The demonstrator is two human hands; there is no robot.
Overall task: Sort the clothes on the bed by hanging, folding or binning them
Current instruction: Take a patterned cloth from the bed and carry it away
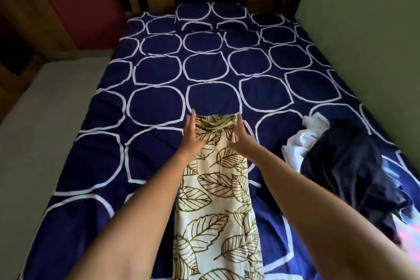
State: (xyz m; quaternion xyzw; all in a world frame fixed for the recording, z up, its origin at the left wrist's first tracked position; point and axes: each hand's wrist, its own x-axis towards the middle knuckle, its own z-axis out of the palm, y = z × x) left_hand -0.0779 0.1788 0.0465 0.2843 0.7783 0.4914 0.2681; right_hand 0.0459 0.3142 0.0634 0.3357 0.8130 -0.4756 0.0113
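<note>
A long cream garment with a brown leaf print (218, 200) lies in a narrow strip down the middle of the bed (159, 70). My left hand (192, 136) lies flat along its far left edge with straight fingers. My right hand (241, 134) lies against its far right edge, fingers straight too. Both hands flank the bunched far end of the garment and neither grips it. To the right lies a heap of clothes: a white piece (302, 141), a black piece (345, 163) and a pale pink and blue piece (406, 229).
The bed has a navy cover with white rings and a matching pillow (211, 17) at the headboard. A green wall (368, 29) runs along the right side. A grey floor strip (38, 125) lies on the left, with dark red furniture (86, 11) beyond.
</note>
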